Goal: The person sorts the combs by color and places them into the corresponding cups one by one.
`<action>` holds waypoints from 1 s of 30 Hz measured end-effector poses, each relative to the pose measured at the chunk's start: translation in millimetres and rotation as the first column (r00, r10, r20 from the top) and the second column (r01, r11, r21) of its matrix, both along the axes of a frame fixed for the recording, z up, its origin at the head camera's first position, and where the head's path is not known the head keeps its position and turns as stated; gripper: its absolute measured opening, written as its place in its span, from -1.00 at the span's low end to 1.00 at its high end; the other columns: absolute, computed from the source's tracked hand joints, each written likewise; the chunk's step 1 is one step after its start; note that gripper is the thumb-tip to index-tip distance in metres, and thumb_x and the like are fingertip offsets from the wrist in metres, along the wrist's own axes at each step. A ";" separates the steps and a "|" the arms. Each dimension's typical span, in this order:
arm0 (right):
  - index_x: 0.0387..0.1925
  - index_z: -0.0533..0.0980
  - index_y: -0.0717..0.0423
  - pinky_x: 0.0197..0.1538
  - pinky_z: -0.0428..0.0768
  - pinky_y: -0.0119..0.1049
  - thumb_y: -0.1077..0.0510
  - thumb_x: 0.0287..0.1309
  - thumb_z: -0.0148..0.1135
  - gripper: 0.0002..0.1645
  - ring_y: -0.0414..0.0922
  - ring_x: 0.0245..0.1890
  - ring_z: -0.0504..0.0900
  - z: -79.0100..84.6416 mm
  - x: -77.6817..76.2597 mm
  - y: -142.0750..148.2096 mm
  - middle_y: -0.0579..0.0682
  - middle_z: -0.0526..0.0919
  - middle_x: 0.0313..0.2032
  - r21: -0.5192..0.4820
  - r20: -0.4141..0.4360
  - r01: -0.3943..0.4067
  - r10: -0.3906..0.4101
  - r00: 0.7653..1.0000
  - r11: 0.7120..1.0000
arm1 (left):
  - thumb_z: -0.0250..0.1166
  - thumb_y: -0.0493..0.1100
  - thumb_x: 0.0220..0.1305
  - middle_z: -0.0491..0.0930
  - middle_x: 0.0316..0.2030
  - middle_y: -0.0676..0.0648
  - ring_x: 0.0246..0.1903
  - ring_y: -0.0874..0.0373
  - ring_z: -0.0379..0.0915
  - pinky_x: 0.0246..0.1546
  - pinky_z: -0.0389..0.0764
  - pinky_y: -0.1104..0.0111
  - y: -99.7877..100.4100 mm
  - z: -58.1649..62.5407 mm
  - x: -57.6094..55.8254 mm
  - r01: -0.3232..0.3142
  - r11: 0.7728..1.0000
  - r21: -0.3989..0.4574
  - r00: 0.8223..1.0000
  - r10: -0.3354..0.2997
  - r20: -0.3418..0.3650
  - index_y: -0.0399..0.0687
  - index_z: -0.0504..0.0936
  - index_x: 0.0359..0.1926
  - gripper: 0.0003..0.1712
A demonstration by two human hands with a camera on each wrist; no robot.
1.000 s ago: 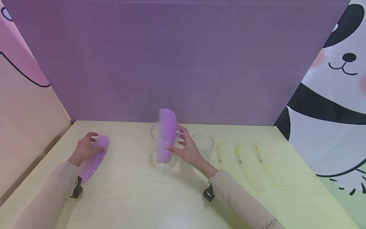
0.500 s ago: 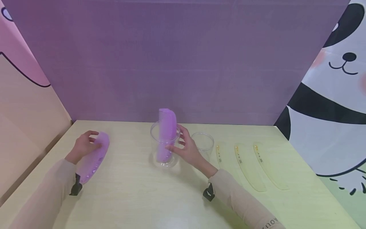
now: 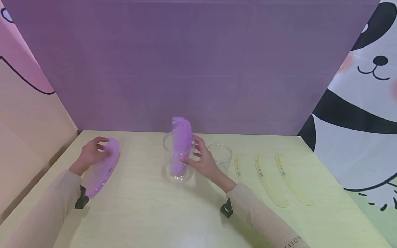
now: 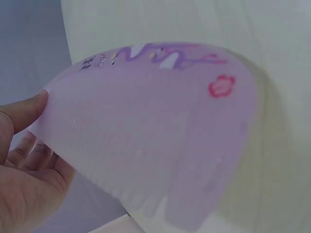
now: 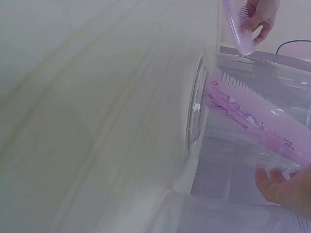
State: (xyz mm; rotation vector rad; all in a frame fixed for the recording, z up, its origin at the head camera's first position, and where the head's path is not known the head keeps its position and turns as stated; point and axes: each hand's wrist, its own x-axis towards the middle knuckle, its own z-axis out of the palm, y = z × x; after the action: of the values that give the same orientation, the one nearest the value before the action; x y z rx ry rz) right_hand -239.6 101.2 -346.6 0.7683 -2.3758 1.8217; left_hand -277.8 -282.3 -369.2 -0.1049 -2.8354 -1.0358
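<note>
Left hand [image 3: 93,153] pinches one purple comb [image 3: 102,170] near its upper end, thumb on one face and fingers on the other; whether its lower end touches the surface [image 3: 139,213], you cannot tell. This comb is near the surface's left edge, so your narrower side is outboard. A broad bare stretch separates it from the gripped cup [image 3: 167,159]. Your right hand [image 3: 203,160] holds that transparent cup, thumb to the front, fingers at the right side. Purple comb material [image 3: 183,137] stands inside, slightly tilted, its top above the rim; one piece or two, you cannot tell. Room is tight on your right: a second cup [image 3: 218,163] stands just beside your right hand, followed by three yellow combs [image 3: 270,187] lying spaced apart. Your widest open area is the front centre.
</note>
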 end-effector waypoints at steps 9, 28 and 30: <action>0.33 0.01 0.21 0.22 0.28 0.18 0.32 -0.02 0.29 -0.07 0.19 0.24 0.25 -0.3 -0.5 0.2 0.22 0.23 0.26 -0.002 -0.007 -0.005 0.005 1.000 1.000 | 0.28 -0.27 0.06 0.57 -0.20 -0.44 -0.49 0.12 0.58 -0.54 0.57 0.42 9.1 13.6 0.6 0.047 0.998 0.043 0.997 -0.045 -0.056 -0.32 0.33 0.09 -0.44; 0.33 0.00 0.21 0.22 0.32 0.11 0.32 -0.02 0.29 -0.07 0.18 0.25 0.26 1.5 0.8 0.0 0.21 0.23 0.27 0.019 -0.002 0.007 -0.007 1.000 1.000 | 0.30 -0.33 0.07 0.46 -0.05 -0.43 -0.32 0.06 0.57 -0.52 0.61 0.50 30.4 57.0 0.6 0.106 0.983 0.152 0.977 -0.075 -0.200 -0.36 0.31 0.13 -0.40; 0.33 0.01 0.20 0.23 0.32 0.11 0.31 -0.01 0.28 -0.08 0.18 0.24 0.26 1.3 0.4 0.0 0.20 0.23 0.26 0.020 0.001 0.010 -0.010 1.000 1.000 | 0.31 -0.35 0.05 0.49 -0.07 -0.44 -0.36 0.23 0.55 -0.53 0.60 0.54 32.7 61.7 0.8 0.102 0.982 0.156 0.972 -0.065 -0.228 -0.35 0.33 0.12 -0.42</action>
State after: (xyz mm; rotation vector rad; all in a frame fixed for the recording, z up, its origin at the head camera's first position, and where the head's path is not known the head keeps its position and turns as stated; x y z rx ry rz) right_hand -239.2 101.2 -345.3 0.7565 -2.3976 1.7982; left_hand -276.9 -249.7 -307.5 -0.3070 -2.5533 -1.1924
